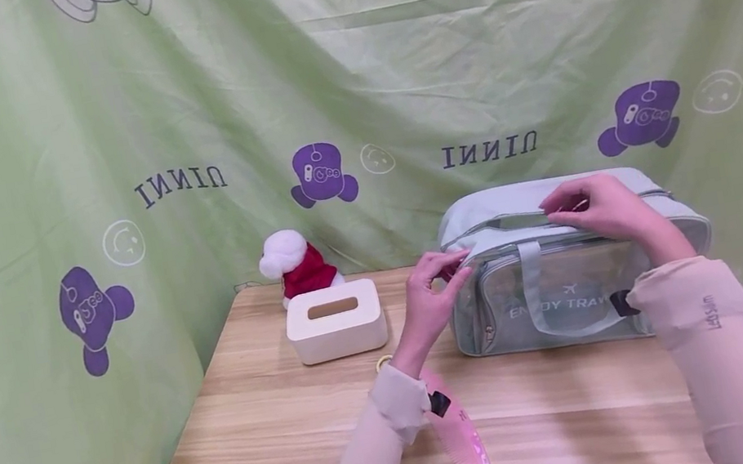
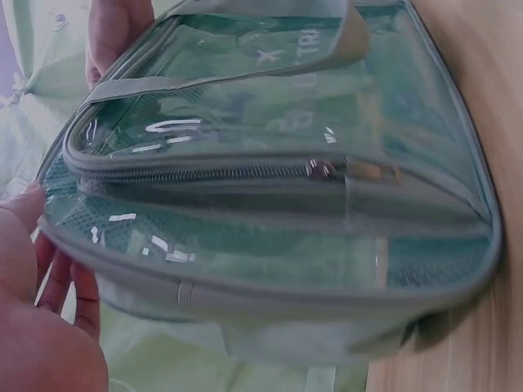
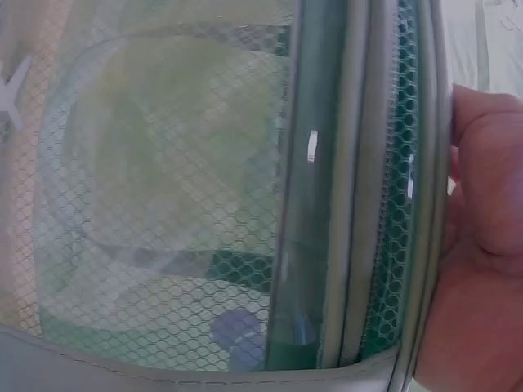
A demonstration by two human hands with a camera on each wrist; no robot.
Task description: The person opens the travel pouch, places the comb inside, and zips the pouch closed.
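Observation:
A pale grey-green travel bag (image 1: 576,270) with clear panels, white lettering and a hanging strap (image 1: 534,282) stands upright at the table's right rear. My left hand (image 1: 426,301) pinches the bag's upper left corner, thumb in front and fingers behind the piped edge, as the left wrist view also shows. Up on the bag's top, my right hand (image 1: 602,208) has thumb and fingers together at the top seam, just right of a slit-like gap (image 1: 519,221). Its fingertips are hidden behind the bag's edge in the right wrist view. The front pocket's zipper (image 2: 212,173) runs near the left side.
A pink comb (image 1: 465,448) lies on the wooden table (image 1: 268,449), partly under my left forearm. Left of the bag stands a white tissue box (image 1: 338,337), with a white plush toy in red (image 1: 307,270) behind it. A green printed curtain (image 1: 208,111) hangs around the table.

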